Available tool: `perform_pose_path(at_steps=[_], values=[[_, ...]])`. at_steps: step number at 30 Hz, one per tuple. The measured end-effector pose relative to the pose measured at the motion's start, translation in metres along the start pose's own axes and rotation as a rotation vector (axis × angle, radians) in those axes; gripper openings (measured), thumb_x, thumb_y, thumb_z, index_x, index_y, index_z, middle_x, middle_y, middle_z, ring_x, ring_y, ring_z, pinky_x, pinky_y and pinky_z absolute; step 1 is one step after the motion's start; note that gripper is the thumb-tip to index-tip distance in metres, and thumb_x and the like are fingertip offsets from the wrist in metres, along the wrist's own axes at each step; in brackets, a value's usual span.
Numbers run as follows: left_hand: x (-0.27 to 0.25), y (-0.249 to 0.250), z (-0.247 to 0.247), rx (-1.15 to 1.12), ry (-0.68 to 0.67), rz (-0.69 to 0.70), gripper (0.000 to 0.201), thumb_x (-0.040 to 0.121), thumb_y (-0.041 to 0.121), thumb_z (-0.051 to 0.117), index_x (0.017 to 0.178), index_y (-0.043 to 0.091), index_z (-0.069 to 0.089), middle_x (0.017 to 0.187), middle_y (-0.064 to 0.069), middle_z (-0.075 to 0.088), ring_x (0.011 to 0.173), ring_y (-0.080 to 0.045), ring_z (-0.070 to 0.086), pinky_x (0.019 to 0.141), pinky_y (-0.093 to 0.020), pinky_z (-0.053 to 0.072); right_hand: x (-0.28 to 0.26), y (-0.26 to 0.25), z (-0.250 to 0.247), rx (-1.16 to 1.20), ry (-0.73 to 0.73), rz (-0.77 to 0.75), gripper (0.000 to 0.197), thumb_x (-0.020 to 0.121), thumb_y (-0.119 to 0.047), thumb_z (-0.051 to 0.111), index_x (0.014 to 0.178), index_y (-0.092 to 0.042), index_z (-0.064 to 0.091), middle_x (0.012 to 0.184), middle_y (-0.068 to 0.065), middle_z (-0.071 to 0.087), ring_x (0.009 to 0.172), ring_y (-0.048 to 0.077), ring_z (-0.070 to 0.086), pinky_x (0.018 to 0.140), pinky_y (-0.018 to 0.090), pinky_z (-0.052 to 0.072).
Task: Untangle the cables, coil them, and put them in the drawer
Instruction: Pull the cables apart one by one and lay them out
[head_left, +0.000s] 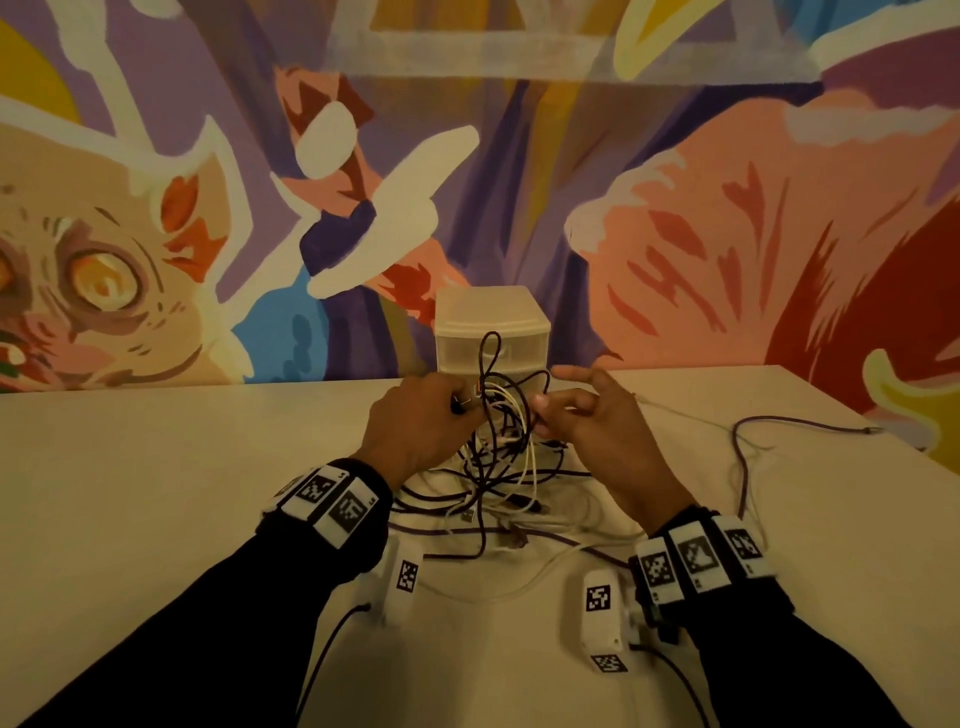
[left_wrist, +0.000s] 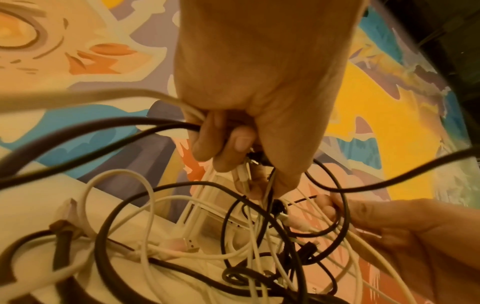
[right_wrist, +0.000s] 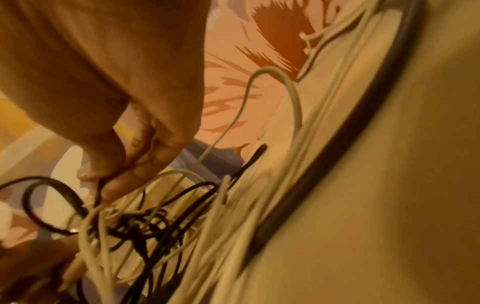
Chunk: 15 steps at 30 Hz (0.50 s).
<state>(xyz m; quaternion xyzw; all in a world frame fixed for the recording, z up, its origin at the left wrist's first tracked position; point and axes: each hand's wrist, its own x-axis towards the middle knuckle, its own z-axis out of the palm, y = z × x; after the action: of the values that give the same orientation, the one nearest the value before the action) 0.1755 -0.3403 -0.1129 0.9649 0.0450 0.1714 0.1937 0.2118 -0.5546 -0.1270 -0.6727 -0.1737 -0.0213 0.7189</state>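
Black and white cables (head_left: 501, 452) make a messy knot between the two hands, lifted a little off the table (head_left: 156, 493). More of the knot trails down under the hands and lies on the table close to the wrists.

The left hand (head_left: 415, 421) is to the left of the knot. Its fingers (left_wrist: 207, 139) are curled tight round a bunch of strands, some white and some black, and a plug end sticks out below them. A tall black loop (head_left: 491, 353) stands up just past this hand.

The right hand (head_left: 587, 415) is to the right of the knot, very near the left one. Its thumb and first fingers pinch a thin black strand (right_wrist: 100, 189), and the other fingers are spread out. The right wrist picture is blurry, so it may be holding more than one strand.

One purple cable (head_left: 800, 421) runs away to the right of the right hand, flat on the table.

Just behind both hands stands the small clear drawer box (head_left: 491, 317), against the painted wall (head_left: 208, 208). Its drawers look closed, and the cables are in front of it, not inside.
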Motion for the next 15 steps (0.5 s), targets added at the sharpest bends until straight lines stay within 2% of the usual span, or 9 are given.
perform_pose_path(at_steps=[2,3,6,8,10,13,15], values=[[-0.001,-0.001,-0.001,0.01,0.009,-0.017,0.04,0.098,0.061,0.063,0.069,0.035,0.053,0.076,0.013,0.059,0.082,-0.018,0.065,0.07,-0.034,0.046,0.001,-0.008,-0.004,0.05,0.069,-0.042,0.029,0.1,-0.001,0.068,0.126,-0.007,0.056,0.085,0.009,0.078,0.076,0.019,0.078,0.068,0.028,0.064],[-0.002,-0.002,-0.001,0.011,0.014,-0.021,0.04,0.098,0.063,0.062,0.07,0.036,0.054,0.076,0.014,0.059,0.081,-0.017,0.064,0.07,-0.034,0.046,0.002,-0.014,-0.008,0.086,0.081,-0.033,0.026,0.101,0.001,0.066,0.124,-0.007,0.056,0.083,0.008,0.077,0.073,0.019,0.076,0.058,0.026,0.06],[-0.002,0.0,-0.001,0.064,0.025,-0.018,0.035,0.099,0.062,0.061,0.077,0.035,0.056,0.085,0.01,0.065,0.086,-0.02,0.067,0.074,-0.036,0.052,0.004,-0.02,-0.017,0.13,-0.02,0.108,0.02,0.104,0.004,0.054,0.121,-0.003,0.061,0.08,0.008,0.067,0.059,0.015,0.06,0.039,0.02,0.037],[-0.001,0.001,0.0,0.085,0.054,-0.037,0.03,0.1,0.056,0.061,0.082,0.034,0.055,0.091,0.002,0.068,0.09,-0.026,0.068,0.076,-0.038,0.053,0.001,-0.017,-0.013,0.059,-0.063,0.158,0.017,0.107,-0.002,0.051,0.118,-0.005,0.064,0.08,0.007,0.065,0.049,0.01,0.048,0.037,0.018,0.03],[0.0,-0.001,0.001,0.072,0.062,-0.052,0.028,0.101,0.056,0.061,0.084,0.034,0.056,0.09,0.003,0.066,0.089,-0.025,0.066,0.075,-0.038,0.051,-0.001,-0.016,-0.008,0.056,-0.051,0.124,0.012,0.107,-0.007,0.055,0.117,-0.006,0.062,0.083,0.006,0.07,0.047,0.011,0.047,0.036,0.018,0.031],[0.002,-0.009,0.003,0.079,0.05,-0.087,0.032,0.1,0.063,0.06,0.084,0.034,0.057,0.084,0.006,0.063,0.087,-0.024,0.067,0.074,-0.037,0.052,0.005,-0.023,-0.019,0.264,0.035,0.092,0.012,0.107,-0.008,0.058,0.118,-0.007,0.056,0.085,0.005,0.07,0.045,0.008,0.039,0.034,0.016,0.026],[0.003,-0.014,0.002,0.067,0.019,-0.107,0.034,0.098,0.066,0.06,0.084,0.035,0.058,0.084,0.008,0.063,0.088,-0.023,0.067,0.079,-0.039,0.055,0.007,-0.03,-0.029,0.295,0.058,0.068,0.015,0.107,-0.009,0.057,0.121,-0.008,0.055,0.087,0.006,0.069,0.045,0.007,0.036,0.034,0.016,0.024]])
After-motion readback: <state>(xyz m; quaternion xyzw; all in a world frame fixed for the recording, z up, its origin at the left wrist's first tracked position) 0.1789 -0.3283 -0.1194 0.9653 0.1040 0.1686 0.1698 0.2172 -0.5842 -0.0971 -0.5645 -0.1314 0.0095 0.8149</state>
